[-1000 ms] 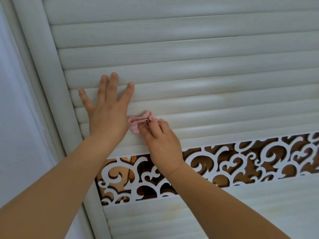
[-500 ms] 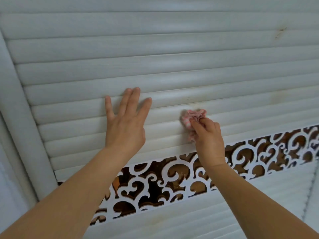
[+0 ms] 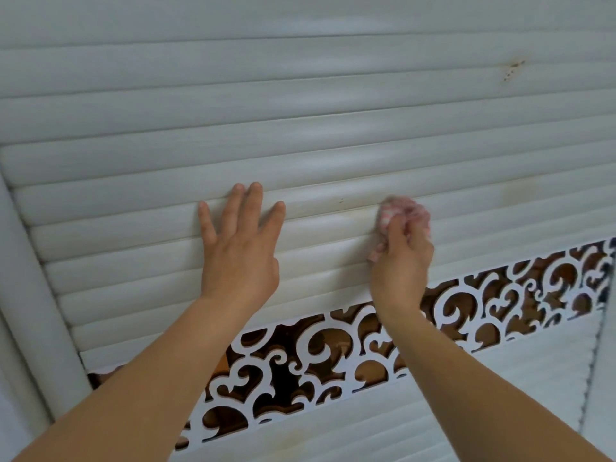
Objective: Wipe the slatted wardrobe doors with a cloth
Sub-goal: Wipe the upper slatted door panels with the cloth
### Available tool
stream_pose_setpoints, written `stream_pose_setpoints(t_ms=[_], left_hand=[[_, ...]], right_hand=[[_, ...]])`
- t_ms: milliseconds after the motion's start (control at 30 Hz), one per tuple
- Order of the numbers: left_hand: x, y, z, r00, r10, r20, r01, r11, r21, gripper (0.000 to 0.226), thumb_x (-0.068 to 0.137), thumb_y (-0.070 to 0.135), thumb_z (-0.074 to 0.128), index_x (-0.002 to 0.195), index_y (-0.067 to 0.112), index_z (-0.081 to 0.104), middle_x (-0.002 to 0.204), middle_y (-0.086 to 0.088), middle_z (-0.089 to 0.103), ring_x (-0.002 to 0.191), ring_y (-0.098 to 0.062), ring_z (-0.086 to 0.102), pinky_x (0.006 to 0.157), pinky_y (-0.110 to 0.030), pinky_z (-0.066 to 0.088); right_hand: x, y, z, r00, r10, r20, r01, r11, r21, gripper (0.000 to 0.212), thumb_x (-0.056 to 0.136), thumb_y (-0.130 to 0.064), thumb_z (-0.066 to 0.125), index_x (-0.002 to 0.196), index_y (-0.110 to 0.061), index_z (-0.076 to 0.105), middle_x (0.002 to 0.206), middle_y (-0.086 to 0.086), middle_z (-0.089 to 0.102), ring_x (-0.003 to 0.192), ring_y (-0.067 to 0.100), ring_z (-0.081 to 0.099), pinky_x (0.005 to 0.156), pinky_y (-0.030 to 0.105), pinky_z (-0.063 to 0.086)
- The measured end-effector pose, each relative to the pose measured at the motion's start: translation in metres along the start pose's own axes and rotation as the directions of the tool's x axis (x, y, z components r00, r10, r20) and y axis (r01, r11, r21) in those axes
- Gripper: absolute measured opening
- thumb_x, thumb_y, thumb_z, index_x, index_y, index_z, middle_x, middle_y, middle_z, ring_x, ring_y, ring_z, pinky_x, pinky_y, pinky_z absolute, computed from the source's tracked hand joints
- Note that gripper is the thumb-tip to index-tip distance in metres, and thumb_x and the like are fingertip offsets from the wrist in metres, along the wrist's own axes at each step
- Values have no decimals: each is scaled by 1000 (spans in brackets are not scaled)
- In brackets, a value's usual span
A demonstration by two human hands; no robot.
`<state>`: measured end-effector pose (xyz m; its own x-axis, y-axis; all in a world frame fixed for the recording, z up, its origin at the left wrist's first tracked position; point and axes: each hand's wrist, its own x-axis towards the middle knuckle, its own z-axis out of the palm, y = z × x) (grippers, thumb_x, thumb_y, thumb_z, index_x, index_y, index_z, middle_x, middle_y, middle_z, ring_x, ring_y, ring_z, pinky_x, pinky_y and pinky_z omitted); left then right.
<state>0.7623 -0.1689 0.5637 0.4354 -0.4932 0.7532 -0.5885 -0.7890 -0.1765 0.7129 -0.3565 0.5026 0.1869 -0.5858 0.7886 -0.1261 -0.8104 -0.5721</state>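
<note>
Your left hand (image 3: 241, 248) lies flat on the slatted wardrobe door (image 3: 333, 135), centre-left of frame, fingers straight and slightly spread, holding nothing. Your right hand (image 3: 401, 265), right of centre, has its fingers curled round a bunched pink cloth (image 3: 401, 211) and presses it against a slat; the cloth shows above the fingertips, somewhat blurred. Hands apart, on about the same slats. A white scrollwork fretwork band (image 3: 483, 308) runs diagonally below both wrists. A small brownish stain (image 3: 511, 70) sits at upper right.
</note>
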Motion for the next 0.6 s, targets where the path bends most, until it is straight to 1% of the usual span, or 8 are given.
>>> stream_pose_setpoints(t_ms=[67, 100, 200, 267, 333, 367, 433, 600], left_hand=[[1, 0, 2, 1000, 4, -23, -4, 1000, 4, 75, 82, 12, 55, 147, 26, 19, 156, -7, -2, 141, -25, -14, 111, -57, -10], [1, 1, 3, 999, 8, -44, -8, 1000, 4, 76, 78, 11, 59, 145, 24, 26, 156, -9, 4, 142, -26, -8, 111, -58, -8], [2, 2, 6, 996, 14, -93, -16, 1000, -25, 74, 62, 6, 70, 133, 16, 49, 149, -16, 29, 140, -34, 15, 108, -62, 1], [2, 0, 7, 993, 29, -112, -30, 1000, -9, 71, 59, 5, 71, 127, 14, 54, 144, -18, 36, 137, -36, 23, 106, -65, 4], [3, -3, 7, 989, 42, -142, -42, 999, 5, 70, 57, 4, 71, 125, 15, 56, 141, -18, 39, 135, -36, 26, 105, -66, 6], [4, -3, 7, 987, 43, -153, -43, 999, 8, 70, 57, 3, 71, 124, 15, 57, 141, -18, 40, 134, -35, 26, 105, -67, 7], [5, -4, 8, 986, 40, -162, -38, 999, 10, 69, 57, 2, 71, 123, 16, 57, 140, -18, 40, 133, -33, 25, 105, -66, 6], [6, -4, 12, 979, 46, -197, -47, 999, -1, 63, 60, -1, 70, 120, 13, 59, 133, -17, 47, 128, -31, 27, 107, -62, 5]], right_hand=[[-15, -20, 8, 996, -76, 55, 74, 997, 30, 51, 92, -6, 46, 139, -26, 43, 151, 3, 31, 133, 27, 29, 74, 36, 52], [-22, -29, 11, 985, -158, 64, 156, 987, 35, 56, 87, 0, 49, 138, -22, 46, 151, 6, 32, 135, 30, 24, 75, 39, 53], [-29, -49, 19, 920, -386, 67, 383, 922, 58, 50, 80, -3, 40, 125, -7, 61, 133, 15, 55, 122, 30, 33, 77, 40, 54], [-24, -49, 22, 850, -520, 86, 520, 854, 17, 49, 81, -8, 35, 121, -5, 63, 125, 15, 60, 117, 30, 42, 85, 40, 51], [-15, -39, 21, 792, -598, 123, 604, 797, -9, 49, 81, -8, 34, 122, -3, 62, 123, 15, 61, 113, 35, 53, 87, 44, 53], [-10, -32, 18, 776, -616, 136, 624, 780, -31, 50, 81, -7, 34, 123, -3, 61, 124, 15, 61, 111, 37, 57, 86, 45, 54], [2, -16, 9, 791, -598, 132, 609, 789, -75, 52, 78, -4, 36, 123, -2, 61, 123, 16, 61, 109, 39, 59, 84, 46, 53], [27, 26, -13, 886, -452, 109, 464, 870, -165, 57, 66, 8, 67, 122, -3, 61, 126, 18, 59, 112, 46, 54, 73, 50, 54]])
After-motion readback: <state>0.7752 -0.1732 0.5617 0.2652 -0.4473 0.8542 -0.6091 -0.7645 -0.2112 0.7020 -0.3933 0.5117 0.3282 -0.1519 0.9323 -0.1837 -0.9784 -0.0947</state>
